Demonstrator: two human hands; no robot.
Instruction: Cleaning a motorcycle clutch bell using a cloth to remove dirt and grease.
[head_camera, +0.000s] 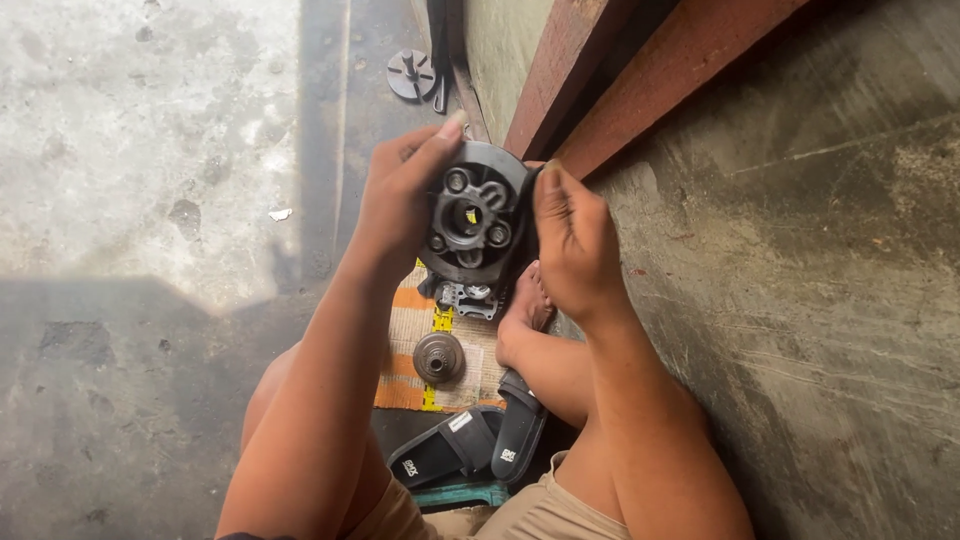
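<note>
Both bare forearms rise from the bottom edge, elbows cut off by the frame, khaki shorts (520, 515) only partly in view. Concrete floor (150, 150) fills the left, half sunlit, half shadowed; grey concrete slab (800, 300) and one reddish-brown beam (650, 70) run along the right. One round black metal hub with bolt holes around a centre bore (472, 222) is held up above the mat, between both hands, face toward the camera; its lower bracket part is hard to make out. Left hand (400, 205) cups the hub's left rim, fingers curled behind and hidden, thumb laid along the top edge. Right hand (572, 250) grips the right rim, fingers pressed together, tips hidden behind the hub. One orange-and-tan woven mat (415, 350), partly covered. Two black slide sandals (480, 445). One bare foot (522, 310), toes visible. One small dark round cone-shaped part (438, 357) on the mat. One grey slotted disc (411, 75) lies far off on the floor, detail unclear.
</note>
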